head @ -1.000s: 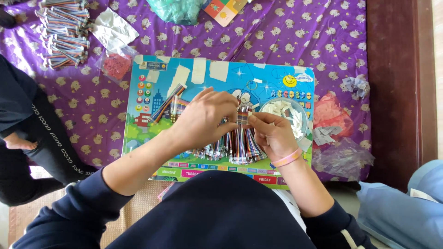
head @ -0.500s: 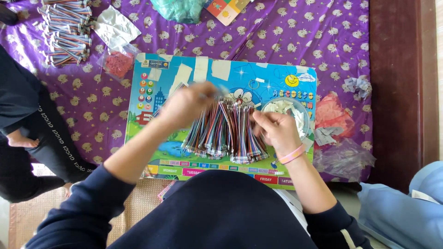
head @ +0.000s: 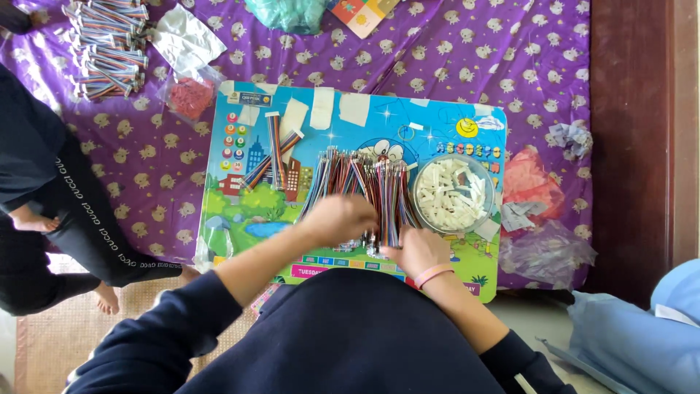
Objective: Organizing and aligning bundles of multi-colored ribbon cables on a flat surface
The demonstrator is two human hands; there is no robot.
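Both my hands are down on the fan of multicoloured ribbon wires point(head: 361, 186) spread across the bright picture board point(head: 350, 120) on the purple cloth point(head: 510, 66): my left hand point(head: 339, 219) is curled over their near ends, my right hand point(head: 415, 248) lies flat just beside it, though I cannot tell if either actually grips any. A clear bowl of white connectors point(head: 452, 193) sits just right of the wires; 2 short wire strips point(head: 273, 157) lie crossed to their left, and bundled wires point(head: 106, 47) rest well apart at the cloth's far left corner.
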